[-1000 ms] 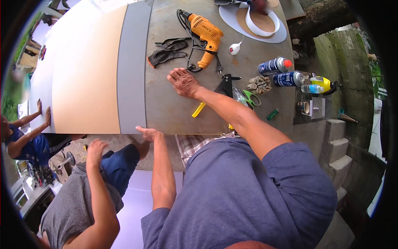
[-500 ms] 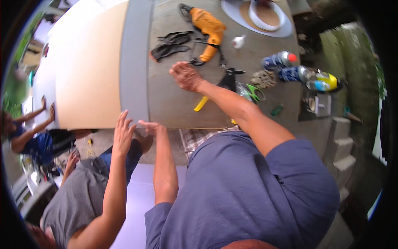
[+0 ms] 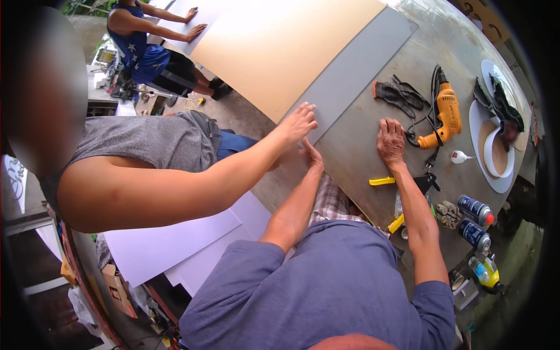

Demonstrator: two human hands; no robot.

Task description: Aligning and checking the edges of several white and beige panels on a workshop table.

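Note:
My right hand [image 3: 391, 142] rests palm down on the grey tabletop [image 3: 356, 169], its fingers lightly bent and nothing in it. Just beyond it lie a dark work glove [image 3: 401, 96] and an orange power drill [image 3: 448, 114] with a black cord. My left hand [image 3: 313, 155] is at the near corner of a grey sheet [image 3: 350, 81], fingers apart; whether it touches the edge is unclear. A co-worker's hand [image 3: 299, 122] hovers beside it, over the same corner. A large tan board [image 3: 291, 46] lies along the grey sheet.
A yellow-handled tool [image 3: 382, 181], a small white bottle [image 3: 459, 157] and spray cans [image 3: 475, 209] lie to the right. A white ring [image 3: 506, 166] sits farther off. Another person [image 3: 149, 52] leans on the board's far end. White sheets [image 3: 175, 239] lie low on the left.
The view has swung left and turned, so the table now runs diagonally. My right hand remains on the tabletop and my left at the sheet's edge; the co-worker's hand is still beside it.

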